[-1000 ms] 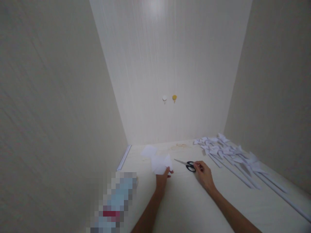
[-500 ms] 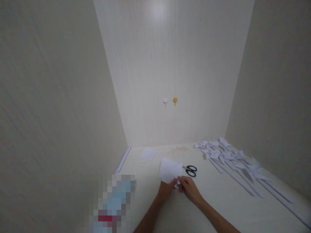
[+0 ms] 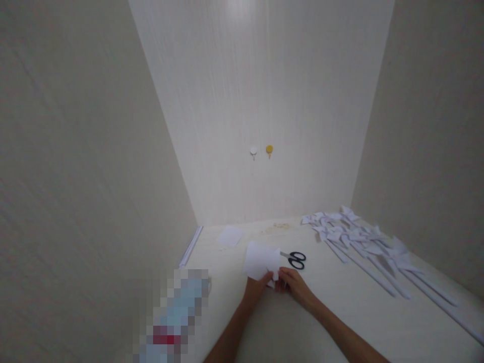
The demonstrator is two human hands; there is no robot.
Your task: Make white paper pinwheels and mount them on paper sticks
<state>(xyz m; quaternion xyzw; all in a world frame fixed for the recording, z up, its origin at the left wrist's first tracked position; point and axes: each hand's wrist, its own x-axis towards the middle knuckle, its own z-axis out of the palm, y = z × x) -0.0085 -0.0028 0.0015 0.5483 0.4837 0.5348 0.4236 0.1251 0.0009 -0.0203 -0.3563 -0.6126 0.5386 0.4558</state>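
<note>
paper sheet (image 3: pixel 260 260) is pinched at its lower edge by left hand (image 3: pixel 255 288) and right hand (image 3: pixel 294 284); grip should stay light, scissors (image 3: pixel 294 259) just beyond.

Two bare forearms enter from the bottom edge of the view — no sleeves, cuffs or gloves cover them as far as they can be seen. The left hand (image 3: pixel 257 289) and the right hand (image 3: pixel 297 286) are also bare, with no rings, watch or bracelet visible at either wrist. The arms are slender, and the fingers look small and slightly blurred — nails cannot be made out.
</note>
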